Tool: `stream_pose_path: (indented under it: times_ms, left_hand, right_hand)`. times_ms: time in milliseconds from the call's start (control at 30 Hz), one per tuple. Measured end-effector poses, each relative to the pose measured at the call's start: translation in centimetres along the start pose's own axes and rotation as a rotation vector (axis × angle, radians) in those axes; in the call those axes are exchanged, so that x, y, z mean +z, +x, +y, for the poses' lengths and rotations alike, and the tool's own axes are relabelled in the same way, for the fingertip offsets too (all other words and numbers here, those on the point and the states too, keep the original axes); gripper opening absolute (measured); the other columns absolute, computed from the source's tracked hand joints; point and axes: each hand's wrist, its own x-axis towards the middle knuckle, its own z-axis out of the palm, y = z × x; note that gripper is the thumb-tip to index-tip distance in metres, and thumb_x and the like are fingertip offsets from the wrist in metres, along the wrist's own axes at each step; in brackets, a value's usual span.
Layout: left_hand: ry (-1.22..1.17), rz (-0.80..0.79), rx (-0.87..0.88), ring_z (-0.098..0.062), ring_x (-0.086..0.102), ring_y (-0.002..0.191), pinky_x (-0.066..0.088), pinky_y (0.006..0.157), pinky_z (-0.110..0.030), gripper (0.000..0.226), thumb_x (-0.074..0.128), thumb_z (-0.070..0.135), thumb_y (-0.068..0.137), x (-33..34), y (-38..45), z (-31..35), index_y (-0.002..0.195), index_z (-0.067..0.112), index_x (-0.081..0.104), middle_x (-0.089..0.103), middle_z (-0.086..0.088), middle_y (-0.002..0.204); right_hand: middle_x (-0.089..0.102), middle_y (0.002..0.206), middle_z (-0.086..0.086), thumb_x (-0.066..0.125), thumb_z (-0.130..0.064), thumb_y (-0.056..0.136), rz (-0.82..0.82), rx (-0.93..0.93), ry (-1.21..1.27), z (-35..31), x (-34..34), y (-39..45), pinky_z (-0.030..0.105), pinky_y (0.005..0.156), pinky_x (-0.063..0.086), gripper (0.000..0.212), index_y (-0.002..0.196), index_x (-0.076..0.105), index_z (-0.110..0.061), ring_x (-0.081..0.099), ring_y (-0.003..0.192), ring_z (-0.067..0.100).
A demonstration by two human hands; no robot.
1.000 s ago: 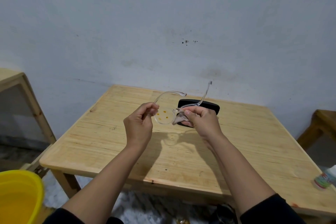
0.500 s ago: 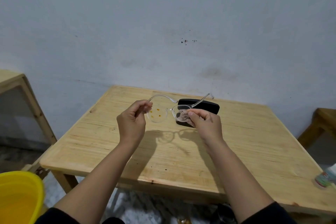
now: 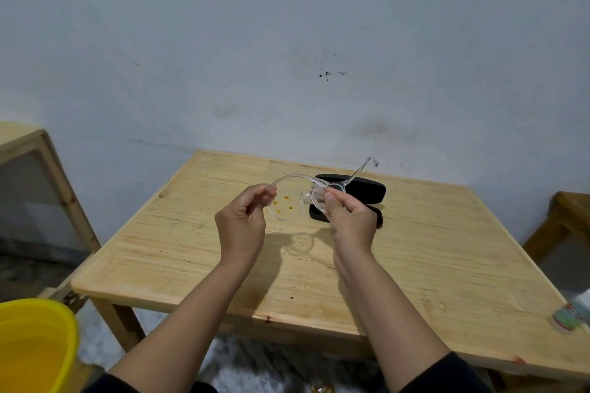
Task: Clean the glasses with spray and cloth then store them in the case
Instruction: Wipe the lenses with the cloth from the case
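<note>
Clear-framed glasses (image 3: 289,204) hang in the air above the wooden table (image 3: 447,249), arms unfolded and pointing away from me. Orange spots dot the left lens. My left hand (image 3: 242,223) pinches the frame's left edge. My right hand (image 3: 349,220) grips the right lens between thumb and fingers, possibly with a small pale cloth; I cannot tell. A black glasses case (image 3: 360,191) lies on the table just behind my right hand, partly hidden by it. A spray bottle (image 3: 571,313) lies at the table's right edge, cut off by the frame.
A yellow bucket (image 3: 32,344) stands on the floor at lower left. A wooden shelf unit (image 3: 28,150) is at the left, a wooden stool (image 3: 565,210) at the right. A grey-white wall rises behind the table.
The glasses have tilted: the right arm, which lay lower half a second ago, points up and back again. Both hands stayed in about the same place above the table.
</note>
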Motion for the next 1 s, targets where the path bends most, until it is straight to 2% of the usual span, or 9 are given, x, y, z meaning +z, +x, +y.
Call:
stream_pose_path:
  times_ms: [67, 133, 333, 433, 533, 700, 800, 867, 1000]
  left_hand:
    - [-0.005, -0.005, -0.014, 0.004, 0.065, 0.074, 0.045, 0.071, -0.005, 0.034, 0.055, -0.009, 0.084, -0.1, 0.1, 0.0, 0.083, 0.022, 0.068, 0.066, 0.033, 0.075]
    - [-0.009, -0.016, -0.042, 0.006, 0.065, 0.074, 0.045, 0.070, -0.004, 0.030, 0.056, -0.007, 0.084, -0.3, 0.3, 0.0, 0.084, 0.021, 0.069, 0.066, 0.034, 0.074]
    - [-0.031, 0.000, -0.155, 0.004, 0.066, 0.074, 0.049, 0.072, -0.008, 0.030, 0.058, 0.000, 0.085, -1.1, 1.1, -0.5, 0.078, 0.028, 0.068, 0.068, 0.029, 0.073]
    - [-0.025, 0.021, -0.179, 0.005, 0.066, 0.073, 0.048, 0.071, -0.006, 0.028, 0.058, 0.000, 0.085, -1.3, 1.1, -0.6, 0.079, 0.026, 0.068, 0.069, 0.025, 0.069]
    - [-0.020, 0.061, -0.213, 0.007, 0.065, 0.072, 0.045, 0.069, -0.004, 0.024, 0.059, 0.001, 0.086, -1.4, 1.0, -0.6, 0.081, 0.022, 0.068, 0.068, 0.017, 0.073]
    - [-0.002, 0.114, -0.245, 0.010, 0.062, 0.072, 0.042, 0.069, -0.002, 0.021, 0.060, 0.005, 0.085, -1.5, 1.0, -0.5, 0.083, 0.024, 0.069, 0.069, 0.012, 0.076]
    - [-0.013, 0.109, -0.258, 0.010, 0.062, 0.074, 0.042, 0.069, -0.002, 0.019, 0.062, 0.006, 0.084, -1.1, 0.8, -0.1, 0.083, 0.023, 0.070, 0.069, 0.019, 0.070]
    - [-0.017, 0.096, -0.256, 0.011, 0.062, 0.075, 0.043, 0.070, -0.003, 0.019, 0.063, 0.007, 0.083, -0.8, 0.5, 0.1, 0.083, 0.024, 0.070, 0.068, 0.028, 0.069]
    - [-0.016, 0.058, -0.212, 0.012, 0.063, 0.078, 0.044, 0.072, -0.004, 0.019, 0.064, 0.006, 0.082, -0.6, -0.1, 0.5, 0.084, 0.024, 0.071, 0.066, 0.034, 0.072]
  right_hand:
    - [0.074, 0.088, 0.000, 0.064, -0.008, 0.085, -0.127, 0.038, -0.034, -0.3, -0.5, 0.1, 0.026, 0.082, 0.055, 0.017, 0.084, 0.073, -0.022, 0.071, 0.079, 0.008]
    - [0.074, 0.084, -0.001, 0.064, -0.005, 0.085, -0.235, 0.047, -0.095, -0.7, -1.3, 0.3, 0.023, 0.079, 0.055, 0.020, 0.081, 0.073, -0.022, 0.070, 0.072, 0.005]
    - [0.074, 0.085, 0.012, 0.061, 0.001, 0.085, -0.523, 0.051, -0.295, -1.7, -3.3, 1.0, 0.017, 0.074, 0.056, 0.017, 0.086, 0.075, -0.009, 0.071, 0.081, 0.016]
    - [0.074, 0.085, 0.012, 0.058, 0.002, 0.087, -0.480, 0.063, -0.275, -1.4, -3.6, 1.1, 0.015, 0.072, 0.055, 0.016, 0.094, 0.072, 0.000, 0.071, 0.079, 0.012]
    - [0.074, 0.073, 0.001, 0.056, 0.004, 0.088, -0.364, 0.170, -0.092, -1.0, -3.4, 0.4, 0.013, 0.070, 0.055, 0.016, 0.084, 0.071, -0.002, 0.070, 0.070, 0.007]
    - [0.072, 0.093, 0.015, 0.057, 0.002, 0.088, -0.235, 0.403, 0.216, 0.1, -2.0, -1.1, 0.021, 0.077, 0.054, 0.012, 0.092, 0.068, 0.001, 0.069, 0.088, 0.019]
    - [0.070, 0.095, 0.020, 0.055, 0.004, 0.087, -0.208, 0.482, 0.370, 0.1, -0.4, -2.3, 0.029, 0.086, 0.053, 0.012, 0.093, 0.066, 0.006, 0.069, 0.090, 0.025]
    - [0.069, 0.090, 0.018, 0.055, 0.006, 0.087, -0.187, 0.492, 0.438, -0.3, 0.8, -3.0, 0.031, 0.091, 0.050, 0.010, 0.089, 0.065, 0.005, 0.068, 0.085, 0.023]
    - [0.068, 0.093, 0.016, 0.055, 0.008, 0.087, -0.195, 0.451, 0.489, -1.0, 2.7, -3.6, 0.029, 0.090, 0.050, 0.011, 0.093, 0.064, 0.006, 0.066, 0.084, 0.019]
